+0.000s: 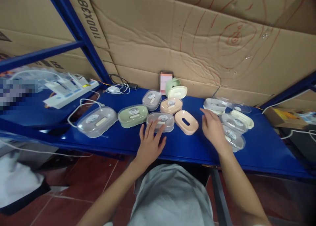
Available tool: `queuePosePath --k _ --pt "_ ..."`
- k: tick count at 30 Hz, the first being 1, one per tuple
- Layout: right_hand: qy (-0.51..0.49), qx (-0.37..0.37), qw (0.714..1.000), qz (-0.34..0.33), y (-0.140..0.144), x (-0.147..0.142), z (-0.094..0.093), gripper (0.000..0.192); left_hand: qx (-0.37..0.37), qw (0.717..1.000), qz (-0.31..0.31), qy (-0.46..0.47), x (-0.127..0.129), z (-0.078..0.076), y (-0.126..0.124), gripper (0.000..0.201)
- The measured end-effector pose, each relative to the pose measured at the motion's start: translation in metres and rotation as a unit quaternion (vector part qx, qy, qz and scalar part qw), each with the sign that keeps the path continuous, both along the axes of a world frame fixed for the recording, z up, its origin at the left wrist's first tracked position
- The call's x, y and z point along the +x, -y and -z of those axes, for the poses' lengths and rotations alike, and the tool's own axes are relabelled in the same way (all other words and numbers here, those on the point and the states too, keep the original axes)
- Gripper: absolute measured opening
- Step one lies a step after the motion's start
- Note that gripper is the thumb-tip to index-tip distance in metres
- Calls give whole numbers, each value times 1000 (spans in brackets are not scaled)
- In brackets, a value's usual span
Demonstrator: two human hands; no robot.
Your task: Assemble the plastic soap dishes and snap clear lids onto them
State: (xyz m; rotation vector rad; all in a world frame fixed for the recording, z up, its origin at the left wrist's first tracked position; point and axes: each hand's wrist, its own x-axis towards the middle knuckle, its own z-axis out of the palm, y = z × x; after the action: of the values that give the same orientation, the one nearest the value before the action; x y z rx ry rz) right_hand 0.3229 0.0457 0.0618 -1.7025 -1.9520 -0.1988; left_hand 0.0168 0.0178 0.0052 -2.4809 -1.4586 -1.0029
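My left hand (151,141) has its fingers spread over the front edge of a grey soap box with a clear lid (168,120); they appear to rest on the lid without gripping it. To its right lies an uncovered peach soap dish (189,127) with a dark oval hole. My right hand (212,127) is stretched out between that dish and a right-hand group of clear-lidded boxes, one being a grey soap box (238,123); nothing shows in its fingers. A green soap box (132,115), a peach lidded box (170,104) and another grey box (97,122) stand around.
A phone (165,79) leans at the back behind a green and cream piece (178,92). On the left are a white power strip (71,92) and a charger with cable (116,89). Cardboard (148,38) walls the back; blue posts (91,54) frame the shelf.
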Motion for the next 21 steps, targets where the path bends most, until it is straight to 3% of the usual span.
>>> queuePosePath --k 5,8,10,14,19,21 --pt "80 -48 995 -36 -113 -27 -14 60 8 1000 4 -7 -1 2 0 57" --pt "89 -50 994 -39 -156 -37 -12 68 13 1000 3 -10 -2 4 0 59" --pt "96 -54 993 -34 -166 -37 -9 67 15 1000 4 -9 -2 4 0 59" --pt "115 -58 991 -34 -160 -30 -3 50 13 1000 6 -8 -1 2 0 54" --pt "129 -48 990 -41 -169 -34 -13 70 7 1000 5 0 0 2 -2 57" --pt "131 -52 989 -36 -178 -39 -20 68 19 1000 4 0 -3 1 0 57"
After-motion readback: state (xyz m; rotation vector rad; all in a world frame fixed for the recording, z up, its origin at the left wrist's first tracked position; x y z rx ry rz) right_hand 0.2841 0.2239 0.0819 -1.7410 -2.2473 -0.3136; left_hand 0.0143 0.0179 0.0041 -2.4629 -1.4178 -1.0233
